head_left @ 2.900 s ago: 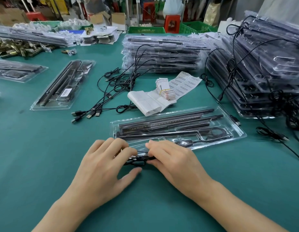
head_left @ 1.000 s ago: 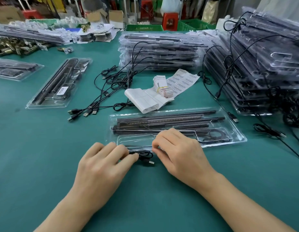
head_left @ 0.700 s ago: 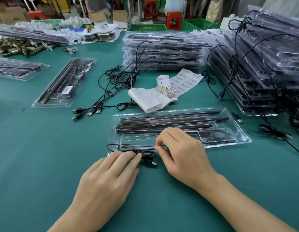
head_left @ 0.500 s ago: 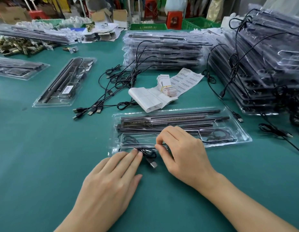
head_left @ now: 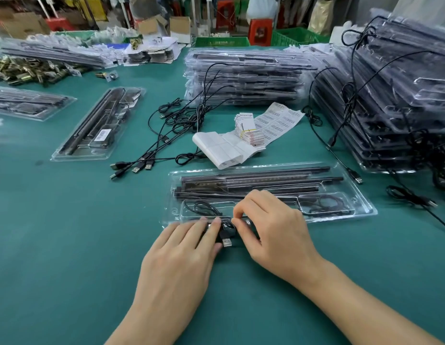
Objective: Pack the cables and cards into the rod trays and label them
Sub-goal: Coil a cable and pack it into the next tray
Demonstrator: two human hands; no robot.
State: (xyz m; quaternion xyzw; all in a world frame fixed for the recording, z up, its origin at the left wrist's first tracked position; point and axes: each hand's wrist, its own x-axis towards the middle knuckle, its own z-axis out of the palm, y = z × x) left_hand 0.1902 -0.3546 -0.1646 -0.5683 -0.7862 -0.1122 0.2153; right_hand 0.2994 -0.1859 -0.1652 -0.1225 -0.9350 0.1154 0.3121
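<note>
My right grip (head_left: 273, 227) pinches the black cable (head_left: 225, 232) between thumb and forefinger, right at the near rim of the clear tray (head_left: 361, 210). My left grip (head_left: 181, 247) lies flat with its fingers straight, pressing the same cable down. The plug (head_left: 227, 242) pokes out toward me between the two hands.

A loop of black wire sits in the tray's near-left pocket (my fingers cover the join, so I cannot tell whether it is the same cable). The rods (head_left: 254, 180) lie along the tray's far side.

Green counter (head_left: 54, 257) stretches from my left grip well out to another tray (head_left: 92, 125). Just beyond my tray lie label sheets (head_left: 278, 120), a banded bundle of cards (head_left: 249, 130) and loose cables (head_left: 166, 138). A tall stack of trays (head_left: 403, 95) crowds the right side and is cut off by the frame's edge. A second stack (head_left: 246, 75) stands farther back. The room behind is too blurred to make out.
</note>
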